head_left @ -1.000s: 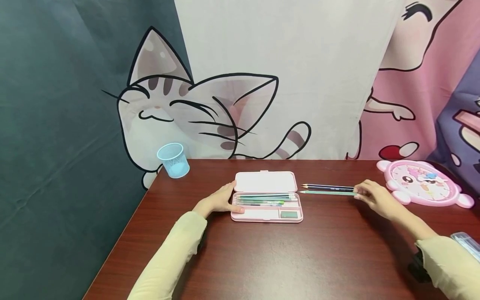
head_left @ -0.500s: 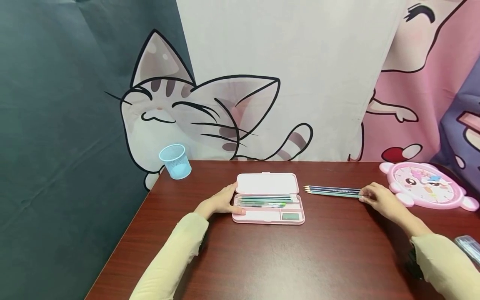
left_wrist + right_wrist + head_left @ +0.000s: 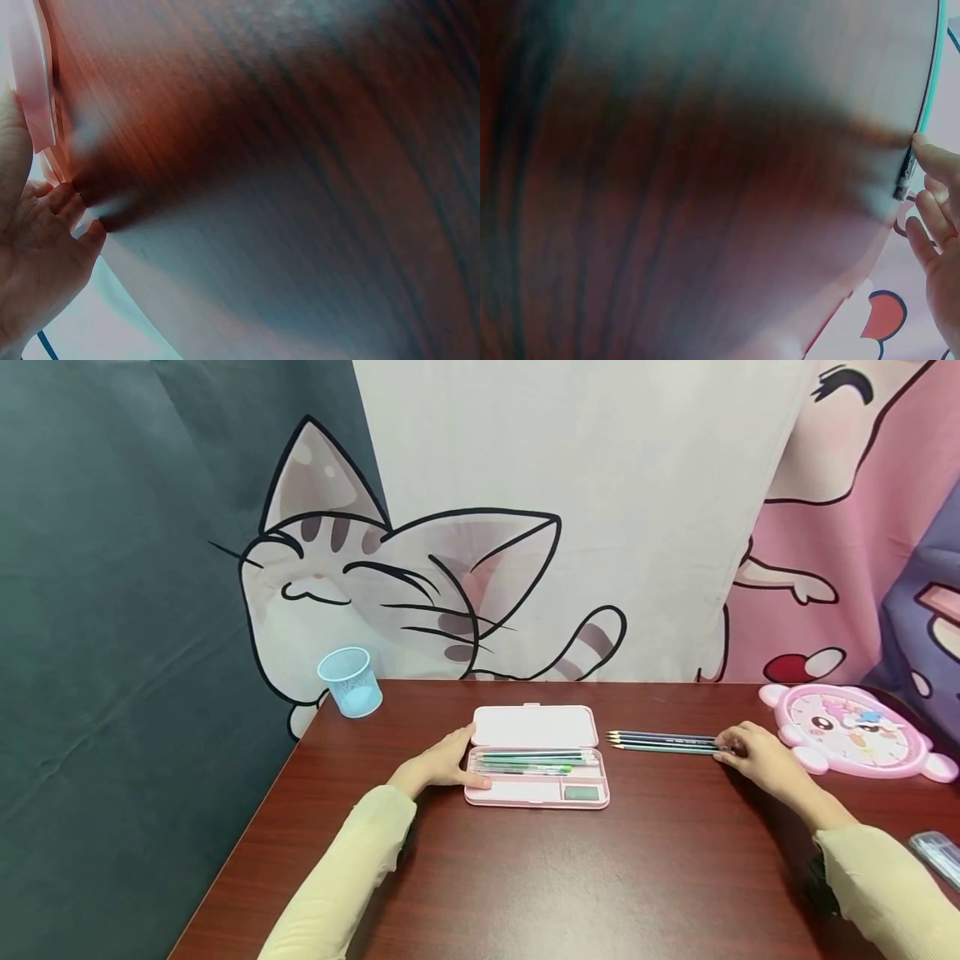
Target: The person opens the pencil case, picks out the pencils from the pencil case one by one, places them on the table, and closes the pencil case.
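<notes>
An open pink pencil case (image 3: 540, 793) lies on the table, its lid folded back. Several green pencils and pens (image 3: 525, 760) fill the upper compartment, with a green eraser (image 3: 581, 793) at the lower right. My left hand (image 3: 438, 764) grips the case's left end, thumb over the front rim and fingers behind. To the right of the case, two dark blue pencils (image 3: 660, 737) and a light green pencil (image 3: 660, 748) lie side by side, sharpened tips pointing left. My right hand (image 3: 757, 764) pinches the green pencil's right end; its fingers partly hide the ends of the dark pencils.
A light blue mesh cup (image 3: 351, 683) stands at the back left corner. Behind my right hand is a pink animal-faced clock (image 3: 847, 727). A clear plastic case (image 3: 937, 857) lies at the right edge. A cartoon curtain (image 3: 585, 485) hangs behind the brown table (image 3: 600, 885).
My right hand has slid the green pencil slightly right and in beside the dark blue ones, so their tips now lie nearly level. My left hand stays on the pencil case.
</notes>
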`<state>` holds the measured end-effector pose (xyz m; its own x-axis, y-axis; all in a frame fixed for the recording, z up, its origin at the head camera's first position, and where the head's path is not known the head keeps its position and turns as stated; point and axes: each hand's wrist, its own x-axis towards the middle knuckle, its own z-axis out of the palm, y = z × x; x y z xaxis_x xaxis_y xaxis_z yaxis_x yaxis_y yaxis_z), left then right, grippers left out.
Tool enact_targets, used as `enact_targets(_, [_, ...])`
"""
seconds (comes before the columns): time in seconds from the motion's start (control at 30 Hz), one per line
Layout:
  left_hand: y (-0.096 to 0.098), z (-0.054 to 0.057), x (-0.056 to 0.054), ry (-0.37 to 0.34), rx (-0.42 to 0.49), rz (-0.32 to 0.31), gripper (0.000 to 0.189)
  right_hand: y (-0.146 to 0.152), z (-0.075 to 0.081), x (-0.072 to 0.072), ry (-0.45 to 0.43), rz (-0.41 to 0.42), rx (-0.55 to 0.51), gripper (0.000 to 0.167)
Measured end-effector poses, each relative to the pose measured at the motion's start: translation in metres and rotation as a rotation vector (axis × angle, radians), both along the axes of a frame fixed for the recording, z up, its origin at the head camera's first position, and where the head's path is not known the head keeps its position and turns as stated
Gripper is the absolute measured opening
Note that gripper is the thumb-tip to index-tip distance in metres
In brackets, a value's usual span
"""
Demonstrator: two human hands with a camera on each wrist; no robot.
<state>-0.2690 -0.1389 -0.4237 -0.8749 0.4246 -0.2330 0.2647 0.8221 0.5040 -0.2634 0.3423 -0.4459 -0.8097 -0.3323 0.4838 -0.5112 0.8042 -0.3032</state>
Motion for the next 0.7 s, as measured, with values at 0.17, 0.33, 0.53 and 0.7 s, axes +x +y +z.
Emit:
enact_targets(0.17, [0.000,0.000,0.000,0.006,0.010,-0.005,0.107,-0.015,0.001,0.002,0.003,-0.002,-0.023,0.023])
enact_targets(0.33, [0.000,-0.001,0.001,0.015,0.011,-0.006,0.106,-0.045,0.001,0.003,-0.010,0.055,-0.079,0.023])
enact_targets(0.53, [-0.001,-0.002,0.001,0.008,0.014,-0.004,0.106,-0.092,0.002,0.003,-0.085,0.149,-0.131,0.016])
enact_targets(0.7, [-0.001,-0.003,0.000,0.018,0.013,-0.007,0.107,-0.127,0.006,0.002,-0.137,0.220,-0.095,0.014])
